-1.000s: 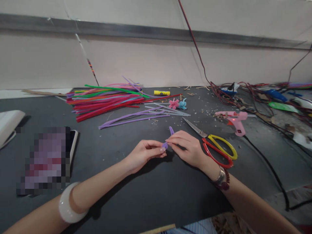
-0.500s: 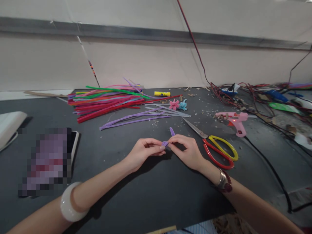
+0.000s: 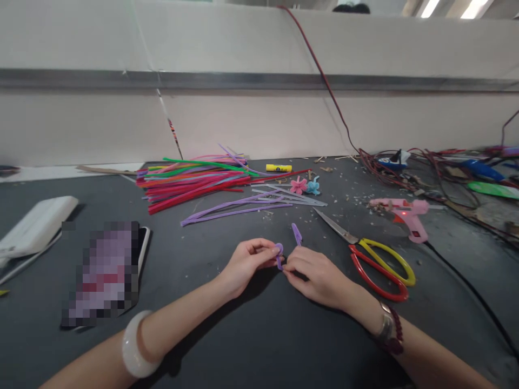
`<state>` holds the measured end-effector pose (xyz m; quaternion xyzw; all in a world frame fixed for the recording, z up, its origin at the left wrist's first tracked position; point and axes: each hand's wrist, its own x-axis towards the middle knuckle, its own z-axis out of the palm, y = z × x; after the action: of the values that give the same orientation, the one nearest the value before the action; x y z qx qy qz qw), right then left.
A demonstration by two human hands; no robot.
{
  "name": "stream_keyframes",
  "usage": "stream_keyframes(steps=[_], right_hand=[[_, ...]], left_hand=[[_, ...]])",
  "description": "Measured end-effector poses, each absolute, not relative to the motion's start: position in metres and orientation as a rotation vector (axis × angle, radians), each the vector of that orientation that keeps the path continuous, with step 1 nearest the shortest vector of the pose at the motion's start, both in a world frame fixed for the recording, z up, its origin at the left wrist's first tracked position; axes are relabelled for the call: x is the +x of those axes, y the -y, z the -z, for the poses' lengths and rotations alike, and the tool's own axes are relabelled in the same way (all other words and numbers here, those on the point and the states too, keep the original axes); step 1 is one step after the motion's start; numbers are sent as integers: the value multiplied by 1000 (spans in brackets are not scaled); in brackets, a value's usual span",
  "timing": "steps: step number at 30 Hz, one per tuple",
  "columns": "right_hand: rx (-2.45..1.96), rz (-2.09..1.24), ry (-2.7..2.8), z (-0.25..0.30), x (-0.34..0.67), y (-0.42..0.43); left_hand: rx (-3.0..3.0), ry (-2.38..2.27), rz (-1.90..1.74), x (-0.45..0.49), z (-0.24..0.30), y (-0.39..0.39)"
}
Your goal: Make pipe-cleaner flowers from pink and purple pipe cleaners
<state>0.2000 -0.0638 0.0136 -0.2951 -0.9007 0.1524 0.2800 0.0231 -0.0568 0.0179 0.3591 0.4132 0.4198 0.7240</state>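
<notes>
Over the dark table, my left hand (image 3: 249, 266) pinches a curled loop of purple pipe cleaner (image 3: 279, 249) between thumb and fingertips. A short tail of it runs down from the loop to the fingertips of my right hand (image 3: 316, 271), which are closed at that end. A folded length of purple pipe cleaner sticks up above my right hand; whether it joins the loop is hidden. Scissors (image 3: 387, 269) with one red and one yellow handle lie right of my right hand. Beyond my hands lie a pink flower (image 3: 298, 186) and a light blue flower (image 3: 313, 186).
A bundle of coloured pipe cleaners (image 3: 194, 186) lies at the back, with loose purple pipe cleaners (image 3: 227, 210) in front. Nearby is a yellow glue stick (image 3: 278, 168). A pink glue gun (image 3: 414, 216) and tangled wires (image 3: 367, 166) are right. A phone (image 3: 142, 246) and white device (image 3: 40, 224) sit left.
The head view has tilted up and turned left. My hands have parted slightly, and the purple loop with its tail shows more between them. My right hand has turned more palm-down.
</notes>
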Motion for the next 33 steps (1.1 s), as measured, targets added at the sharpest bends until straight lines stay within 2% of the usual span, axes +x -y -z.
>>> stream_keyframes(steps=[3, 8, 10, 17, 24, 27, 33], right_hand=[[-890, -494, 2367, -10, 198, 65], [-991, -936, 2142, -11, 191, 66], [-1014, -964, 2102, -12, 189, 66], [-1045, -700, 2204, -14, 190, 64], [-960, -207, 2396, -14, 205, 58], [-911, -47, 2453, -15, 209, 56], [-985, -173, 2334, -8, 208, 53]], left_hand=[[875, -921, -936, 23, -15, 56], [1053, -973, -959, 22, -15, 56], [1093, -987, -958, 22, -16, 57], [1107, -1004, -1004, 23, -14, 56], [1341, -1003, -874, 20, -10, 55], [1251, -1012, -854, 19, -9, 54], [866, -949, -1026, 20, -9, 54]])
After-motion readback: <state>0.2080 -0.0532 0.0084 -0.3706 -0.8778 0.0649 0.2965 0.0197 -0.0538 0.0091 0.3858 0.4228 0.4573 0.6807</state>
